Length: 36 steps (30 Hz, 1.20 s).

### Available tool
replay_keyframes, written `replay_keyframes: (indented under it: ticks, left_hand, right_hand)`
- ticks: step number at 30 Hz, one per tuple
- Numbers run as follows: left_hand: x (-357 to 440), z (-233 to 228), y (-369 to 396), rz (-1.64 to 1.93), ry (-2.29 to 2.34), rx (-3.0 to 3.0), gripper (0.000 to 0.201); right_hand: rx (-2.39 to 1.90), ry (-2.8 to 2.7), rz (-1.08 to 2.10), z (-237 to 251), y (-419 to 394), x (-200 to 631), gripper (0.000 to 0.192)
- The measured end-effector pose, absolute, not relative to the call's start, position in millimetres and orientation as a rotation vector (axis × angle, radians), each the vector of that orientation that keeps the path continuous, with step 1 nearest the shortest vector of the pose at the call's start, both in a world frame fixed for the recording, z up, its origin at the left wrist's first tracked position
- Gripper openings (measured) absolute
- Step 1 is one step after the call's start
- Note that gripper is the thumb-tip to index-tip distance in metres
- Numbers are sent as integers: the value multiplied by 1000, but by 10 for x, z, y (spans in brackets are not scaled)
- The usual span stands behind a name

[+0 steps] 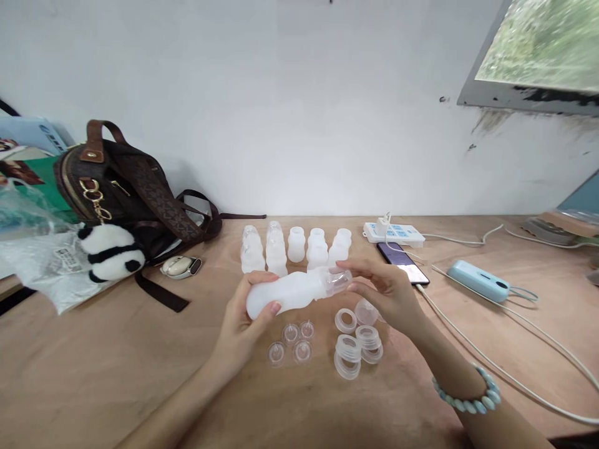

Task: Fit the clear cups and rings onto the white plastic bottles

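- Head view: a milky plastic bottle [292, 292] is held sideways above the worktop [116, 368], over the loose parts.
- Its base is wrapped by the closed left hand [246, 318]; the clear cap [337, 280] at its neck is pinched by the fingertips of the right hand [388, 293].
- A slip of the cap is judged possible, since the clear plastic is smooth and only the fingertips bear on it.
- If dropped, the small nipples [291, 343] and stacked rings [355, 346] just below could be scattered.
- The row of bottles [294, 246] behind could be toppled by a forward reach.
- To the right, a phone [403, 262] and white cables [505, 374] could be snagged by the wrist.
- Open worktop is seen to the near left; the bag [126, 187] is well apart.
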<state>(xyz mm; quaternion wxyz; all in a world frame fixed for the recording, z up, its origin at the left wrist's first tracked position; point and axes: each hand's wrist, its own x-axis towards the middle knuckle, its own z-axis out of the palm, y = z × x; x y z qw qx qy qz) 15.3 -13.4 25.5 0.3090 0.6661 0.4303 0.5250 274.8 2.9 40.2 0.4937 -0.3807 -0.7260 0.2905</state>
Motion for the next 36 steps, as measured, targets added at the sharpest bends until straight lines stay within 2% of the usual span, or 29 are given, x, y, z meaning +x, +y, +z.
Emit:
replay_keyframes:
  ticks: [19,23,27,31,36]
  left_hand:
    - [107,150,-119,1479,996,1920,18]
    - [61,180,-54,1463,1072,1830,15]
    - [76,150,-14,1398,1047,1662,26]
    - [91,118,23,1406,1028,1661,32]
    - [68,96,92,1831,1045,1556,32]
  right_hand:
    - [-834,-1773,649,318,-2,2619,25]
    - [-798,-1697,701,279,-31,2472,33]
    - [-792,-1622,751,337,-30,2334,39]
    - [-887,-1700,633,506,78,2288,28]
    - [-1048,-2012,263,680,282,2238,27]
